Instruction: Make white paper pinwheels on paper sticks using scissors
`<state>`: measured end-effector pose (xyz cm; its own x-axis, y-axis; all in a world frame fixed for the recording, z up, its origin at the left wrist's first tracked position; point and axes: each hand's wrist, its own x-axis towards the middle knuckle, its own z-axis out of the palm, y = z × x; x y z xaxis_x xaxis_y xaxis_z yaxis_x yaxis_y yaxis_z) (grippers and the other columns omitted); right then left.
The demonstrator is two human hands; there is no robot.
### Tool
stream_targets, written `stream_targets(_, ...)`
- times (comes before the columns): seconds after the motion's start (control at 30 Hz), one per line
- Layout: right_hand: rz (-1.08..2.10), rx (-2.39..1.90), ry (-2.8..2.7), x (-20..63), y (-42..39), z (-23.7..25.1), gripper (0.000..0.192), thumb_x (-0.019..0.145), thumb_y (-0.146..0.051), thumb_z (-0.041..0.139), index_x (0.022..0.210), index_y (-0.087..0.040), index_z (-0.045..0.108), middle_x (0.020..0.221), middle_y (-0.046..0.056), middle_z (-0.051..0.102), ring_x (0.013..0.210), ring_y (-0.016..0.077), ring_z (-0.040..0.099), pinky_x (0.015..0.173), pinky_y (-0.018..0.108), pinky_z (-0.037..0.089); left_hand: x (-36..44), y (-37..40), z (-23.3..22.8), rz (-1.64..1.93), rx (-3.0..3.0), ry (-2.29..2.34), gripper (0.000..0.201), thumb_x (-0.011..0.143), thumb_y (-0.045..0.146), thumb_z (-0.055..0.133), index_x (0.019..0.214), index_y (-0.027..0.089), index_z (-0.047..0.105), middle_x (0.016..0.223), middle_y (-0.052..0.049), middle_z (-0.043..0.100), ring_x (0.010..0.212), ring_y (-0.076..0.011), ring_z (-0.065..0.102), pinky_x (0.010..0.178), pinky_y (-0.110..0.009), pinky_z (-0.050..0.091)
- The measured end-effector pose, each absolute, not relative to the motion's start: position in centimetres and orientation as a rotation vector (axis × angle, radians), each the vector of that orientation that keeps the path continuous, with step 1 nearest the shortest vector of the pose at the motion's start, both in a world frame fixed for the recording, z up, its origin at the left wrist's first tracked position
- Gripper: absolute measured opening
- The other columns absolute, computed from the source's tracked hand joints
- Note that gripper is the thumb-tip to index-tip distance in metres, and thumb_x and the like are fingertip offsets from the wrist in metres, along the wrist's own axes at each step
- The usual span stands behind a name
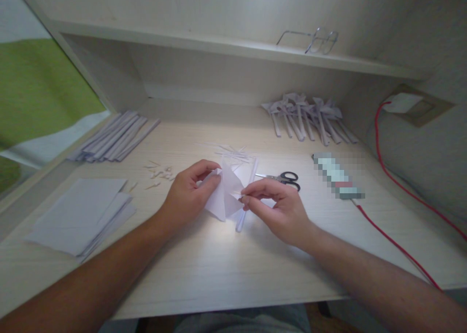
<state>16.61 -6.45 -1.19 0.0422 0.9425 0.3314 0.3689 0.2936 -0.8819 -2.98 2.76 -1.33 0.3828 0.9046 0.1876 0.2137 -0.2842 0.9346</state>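
Both hands pinch a folded white paper shape [224,194] above the pale wooden desk [226,265]. The left hand [189,194] grips its 9 o'clock side; the right hand [280,209] nips its 3 o'clock edge. A thin white paper stick [248,194] lies underneath, running 12 to 6 o'clock, nearer the right hand.

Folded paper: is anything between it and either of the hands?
Nothing visible. The left hand and right hand both pinch the folded paper directly, above the paper stick lying on the desk.
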Motion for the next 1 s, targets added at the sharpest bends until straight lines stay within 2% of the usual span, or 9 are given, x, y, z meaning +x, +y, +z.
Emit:
stream_targets(0.13,0.973,-1.199,-1.289,16.7,-5.8,-1.4,0.009,0.083,-0.024,0.078,0.088,-0.017,0.076,0.076,0.004,0.077,0.068,0.0167,0.075,0.066,0.029,0.062,-3.3,2.7,-1.5,1.018,1.987,1.008,0.01,0.089,0.026,0.064,0.092,0.022,0.073,0.095,-0.002,0.073,0.092,-0.0199,0.065,0.083,-0.031,0.048)
stream_targets(0.2,1.061,-1.168,-1.21,16.8,-5.5,-1.4,0.009,0.081,-0.022,0.079,0.087,-0.017,0.075,0.072,0.002,0.077,0.064,0.0154,0.074,0.065,0.027,0.062,-3.4,2.8,-1.6,1.073,2.094,1.024,0.011,0.088,0.024,0.066,0.092,0.023,0.076,0.094,-0.003,0.071,0.094,-0.0206,0.064,0.082,-0.031,0.048)
stream_targets(0.27,1.079,-1.168,-1.18,16.7,-5.4,-1.4,0.01,0.08,-0.023,0.08,0.085,-0.016,0.075,0.07,0.002,0.076,0.062,0.0152,0.074,0.064,0.026,0.062,-3.5,2.9,-1.6,1.105,2.152,1.052,0.014,0.087,0.024,0.067,0.093,0.025,0.08,0.087,-0.003,0.067,0.087,-0.0195,0.062,0.073,-0.03,0.047)
stream_targets(0.37,0.979,-1.21,-1.257,16.6,-5.8,-1.2,0.008,0.082,-0.023,0.077,0.087,-0.016,0.075,0.074,0.003,0.077,0.066,0.0166,0.075,0.065,0.028,0.061,-3.4,2.7,-1.5,1.038,2.125,1.036,0.017,0.089,0.022,0.065,0.096,0.025,0.081,0.082,-0.001,0.071,0.076,-0.0167,0.063,0.068,-0.028,0.048)
stream_targets(0.47,0.756,-1.275,-1.434,16.5,-6.3,-1.1,0.007,0.084,-0.017,0.074,0.09,-0.018,0.076,0.08,0.003,0.077,0.071,0.0164,0.073,0.068,0.029,0.059,-3.3,2.3,-1.4,0.972,2.069,0.985,0.018,0.09,0.022,0.065,0.098,0.024,0.08,0.095,-0.002,0.078,0.087,-0.0181,0.07,0.076,-0.029,0.051)
stream_targets(0.57,0.601,-1.279,-1.551,16.6,-6.5,-1.0,0.011,0.084,-0.012,0.073,0.091,-0.019,0.077,0.079,0.001,0.076,0.072,0.0151,0.07,0.069,0.028,0.057,-3.2,2.0,-1.3,0.941,2.071,0.965,0.017,0.09,0.024,0.066,0.1,0.025,0.08,0.099,-0.002,0.079,0.091,-0.0191,0.071,0.079,-0.029,0.053)
stream_targets(0.8,0.501,-1.249,-1.625,16.7,-6.5,-1.2,0.015,0.084,-0.01,0.071,0.094,-0.02,0.076,0.08,0.0,0.075,0.071,0.0145,0.069,0.07,0.028,0.056,-3.2,1.7,-0.8,0.869,2.071,0.758,0.017,0.091,0.024,0.066,0.102,0.022,0.078,0.097,-0.004,0.077,0.092,-0.0191,0.07,0.085,-0.031,0.053)
stream_targets(1.0,0.468,-1.24,-1.67,16.8,-6.6,-1.4,0.015,0.085,-0.01,0.07,0.094,-0.02,0.076,0.081,0.001,0.077,0.072,0.0146,0.07,0.069,0.027,0.055,-3.2,1.6,-0.5,0.89,2.03,0.759,0.012,0.088,0.023,0.069,0.096,0.022,0.078,0.092,-0.003,0.077,0.088,-0.0189,0.07,0.083,-0.031,0.053)
